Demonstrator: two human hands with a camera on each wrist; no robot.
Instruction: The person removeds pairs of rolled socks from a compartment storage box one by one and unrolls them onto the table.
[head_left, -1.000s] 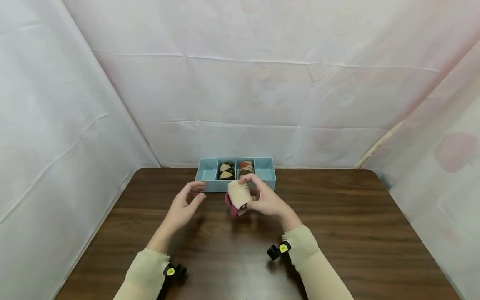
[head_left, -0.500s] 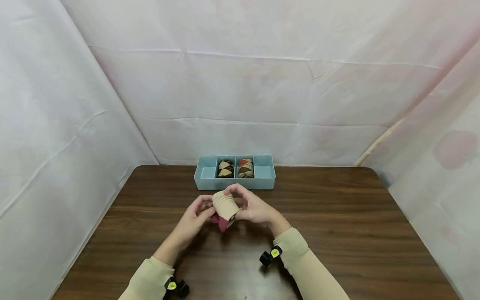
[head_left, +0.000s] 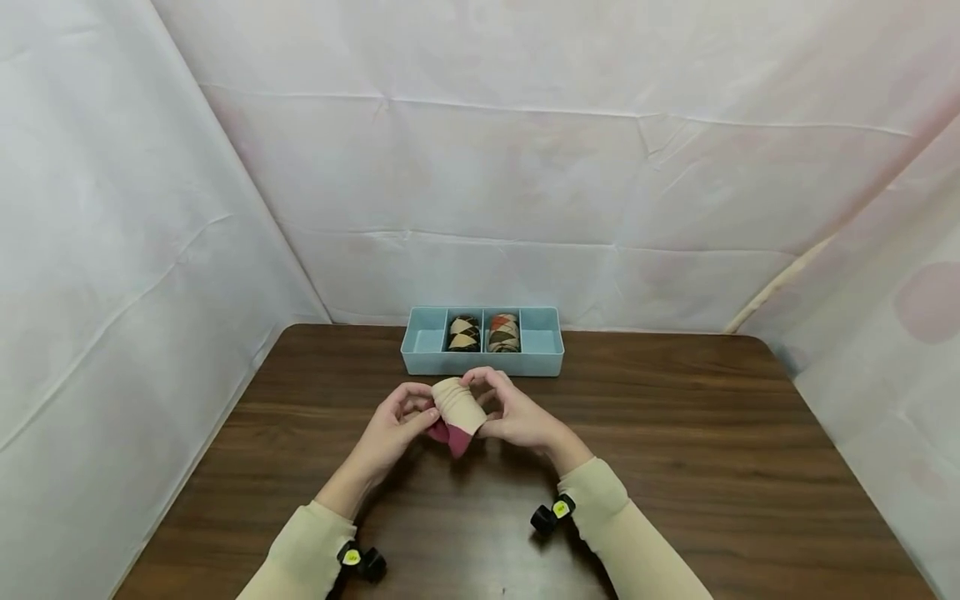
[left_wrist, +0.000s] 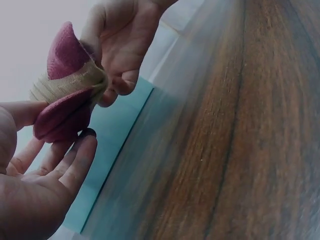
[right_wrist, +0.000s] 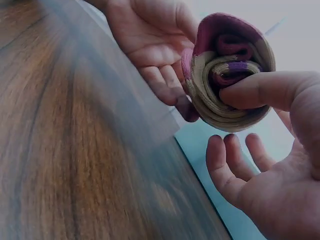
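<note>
A rolled pair of beige and maroon socks (head_left: 459, 406) is held above the table in front of the box. My left hand (head_left: 390, 425) pinches the maroon part on its left side between thumb and fingers; in the left wrist view two maroon flaps (left_wrist: 65, 117) stand out from the beige roll. From the other side my right hand (head_left: 517, 414) grips the roll, forefinger at the top edge. The right wrist view shows the right thumb (right_wrist: 250, 92) pressed into the coiled end (right_wrist: 205, 97), where a purple band shows among the layers.
At the back of the brown wooden table (head_left: 675, 433) stands a light blue box (head_left: 483, 364) with divided compartments. Its middle compartments hold a black and beige sock roll (head_left: 464, 333) and an orange, beige and brown one (head_left: 503, 333). White cloth (head_left: 525, 183) hangs behind.
My right hand has brought the sock roll left and toward me, away from the box. My left hand, earlier apart, has taken hold of its maroon side. The roll has turned slightly.
</note>
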